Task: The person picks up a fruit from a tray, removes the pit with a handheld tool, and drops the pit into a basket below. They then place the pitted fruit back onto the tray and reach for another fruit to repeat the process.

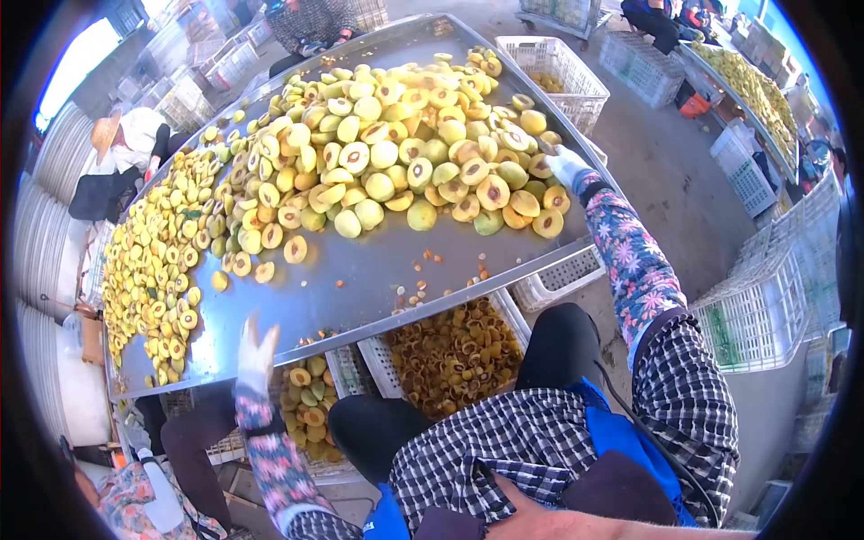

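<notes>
My left hand [256,349], in a white glove, is over the near edge of the metal table [378,288], with its fingers apart and nothing in them. My right hand [567,167], also gloved, is at the right end of a big heap of halved yellow-green fruit [369,153]. Its fingertips are close to the outermost halves, blurred and partly hidden, so any grip is unclear. Small orange-brown bits lie on the bare metal between my hands.
Below the table are a crate of brown fruit pieces [454,360] and a crate of fruit halves [308,405]. Co-workers sit at the left and far sides. A bare hand [526,517] rests on my checked clothing. White crates [756,306] stand right.
</notes>
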`<state>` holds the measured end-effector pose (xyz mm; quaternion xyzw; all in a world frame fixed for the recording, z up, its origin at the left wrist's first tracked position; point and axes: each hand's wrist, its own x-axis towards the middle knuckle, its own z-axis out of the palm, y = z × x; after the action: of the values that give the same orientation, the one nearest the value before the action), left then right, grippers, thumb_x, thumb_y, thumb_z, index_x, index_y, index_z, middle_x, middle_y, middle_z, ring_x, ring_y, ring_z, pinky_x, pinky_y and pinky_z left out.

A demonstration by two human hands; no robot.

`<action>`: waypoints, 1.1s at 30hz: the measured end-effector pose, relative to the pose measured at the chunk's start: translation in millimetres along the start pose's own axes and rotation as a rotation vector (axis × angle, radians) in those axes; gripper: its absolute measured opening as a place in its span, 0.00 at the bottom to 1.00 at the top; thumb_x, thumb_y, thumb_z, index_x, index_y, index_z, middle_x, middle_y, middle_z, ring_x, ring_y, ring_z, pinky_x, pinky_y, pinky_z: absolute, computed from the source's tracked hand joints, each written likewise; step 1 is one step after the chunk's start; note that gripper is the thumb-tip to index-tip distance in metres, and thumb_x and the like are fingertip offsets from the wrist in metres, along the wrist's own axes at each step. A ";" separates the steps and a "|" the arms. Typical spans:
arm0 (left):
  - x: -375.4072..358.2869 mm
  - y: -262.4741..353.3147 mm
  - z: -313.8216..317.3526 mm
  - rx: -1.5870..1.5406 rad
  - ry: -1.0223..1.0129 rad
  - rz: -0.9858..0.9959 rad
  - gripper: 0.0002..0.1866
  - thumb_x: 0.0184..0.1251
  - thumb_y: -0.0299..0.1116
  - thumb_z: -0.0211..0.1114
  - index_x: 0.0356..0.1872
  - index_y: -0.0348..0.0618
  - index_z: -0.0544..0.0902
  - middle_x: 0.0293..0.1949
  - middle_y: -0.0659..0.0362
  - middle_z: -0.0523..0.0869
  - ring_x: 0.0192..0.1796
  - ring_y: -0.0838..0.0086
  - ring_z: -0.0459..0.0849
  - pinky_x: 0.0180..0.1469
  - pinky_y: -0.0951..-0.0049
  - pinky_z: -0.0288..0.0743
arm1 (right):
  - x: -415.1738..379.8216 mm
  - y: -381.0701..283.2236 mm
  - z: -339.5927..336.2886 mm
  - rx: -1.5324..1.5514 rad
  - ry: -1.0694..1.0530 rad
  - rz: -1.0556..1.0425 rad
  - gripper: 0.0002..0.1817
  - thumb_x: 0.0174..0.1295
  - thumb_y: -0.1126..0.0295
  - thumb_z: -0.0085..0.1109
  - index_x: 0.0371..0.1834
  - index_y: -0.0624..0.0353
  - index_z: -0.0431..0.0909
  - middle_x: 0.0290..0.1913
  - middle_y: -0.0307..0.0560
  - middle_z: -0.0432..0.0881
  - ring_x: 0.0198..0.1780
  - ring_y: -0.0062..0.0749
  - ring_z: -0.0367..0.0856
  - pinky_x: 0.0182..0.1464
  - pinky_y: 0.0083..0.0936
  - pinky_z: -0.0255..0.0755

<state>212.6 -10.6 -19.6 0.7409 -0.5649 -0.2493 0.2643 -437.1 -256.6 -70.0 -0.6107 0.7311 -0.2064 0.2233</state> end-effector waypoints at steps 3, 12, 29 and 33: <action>91.4 29.4 30.7 -0.170 -0.142 0.162 0.32 0.67 0.43 0.61 0.69 0.40 0.66 0.68 0.45 0.67 0.70 0.56 0.65 0.71 0.64 0.57 | 17.5 -17.6 3.5 0.048 -0.105 -0.036 0.31 0.63 0.54 0.52 0.65 0.64 0.68 0.60 0.61 0.76 0.62 0.47 0.74 0.63 0.33 0.66; 258.3 148.0 125.9 -0.022 -0.043 0.286 0.45 0.57 0.66 0.62 0.70 0.46 0.67 0.69 0.47 0.69 0.72 0.55 0.62 0.73 0.62 0.53 | 25.8 -50.4 15.4 0.115 -0.217 -0.182 0.33 0.58 0.58 0.57 0.65 0.65 0.67 0.59 0.59 0.77 0.58 0.44 0.77 0.58 0.31 0.69; 167.8 53.3 127.4 -0.044 -0.236 0.074 0.26 0.71 0.48 0.56 0.67 0.57 0.71 0.65 0.48 0.73 0.67 0.53 0.70 0.69 0.62 0.63 | -77.3 -229.5 116.4 -0.051 -0.515 -0.608 0.31 0.53 0.58 0.58 0.63 0.52 0.72 0.53 0.58 0.81 0.55 0.51 0.79 0.58 0.37 0.72; 133.1 18.6 107.0 0.020 0.054 0.195 0.25 0.71 0.46 0.55 0.65 0.48 0.74 0.64 0.50 0.76 0.67 0.58 0.72 0.68 0.65 0.64 | -60.3 -205.6 112.1 0.016 -0.422 -0.821 0.32 0.54 0.60 0.59 0.65 0.55 0.70 0.57 0.56 0.79 0.59 0.49 0.77 0.61 0.35 0.69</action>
<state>159.6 -155.4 -95.3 0.6916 -0.6293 -0.1966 0.2950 -198.3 -235.2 -38.7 -0.8766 0.3658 -0.1547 0.2716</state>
